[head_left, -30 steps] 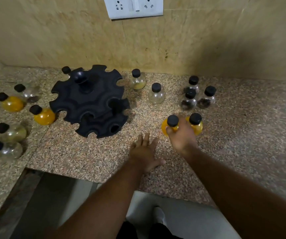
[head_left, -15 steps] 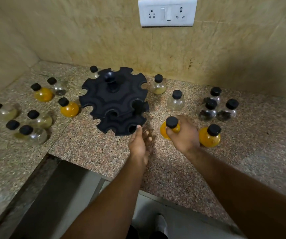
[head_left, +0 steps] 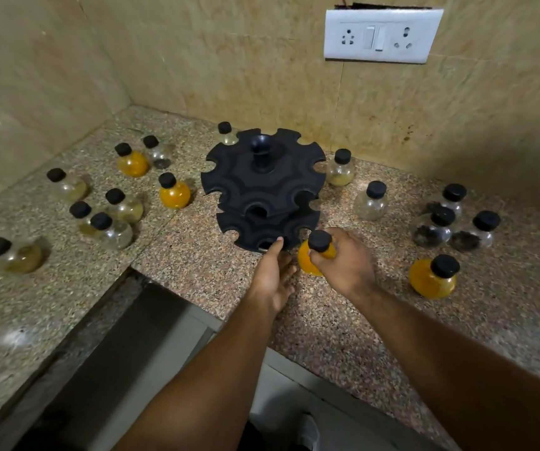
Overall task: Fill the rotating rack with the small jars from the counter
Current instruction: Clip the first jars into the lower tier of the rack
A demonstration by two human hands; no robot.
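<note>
Head view, right hand (head_left: 343, 265) half-hiding yellow jar (head_left: 307, 263)

Rack (head_left: 262, 187) is solid matte black, both tiers. Every jar has a black cap. The jar in the right hand (head_left: 343, 265) is bright orange-yellow (head_left: 307, 265), same as the one far right (head_left: 433, 281) and two on the left (head_left: 174, 195) (head_left: 131, 162). Others are clear glass with olive-yellow or dark blackish bits at the bottom. Counter (head_left: 197, 271) is speckled pinkish-grey granite, wall (head_left: 229, 60) is mottled beige tile, socket plate (head_left: 379, 35) is white.
</note>
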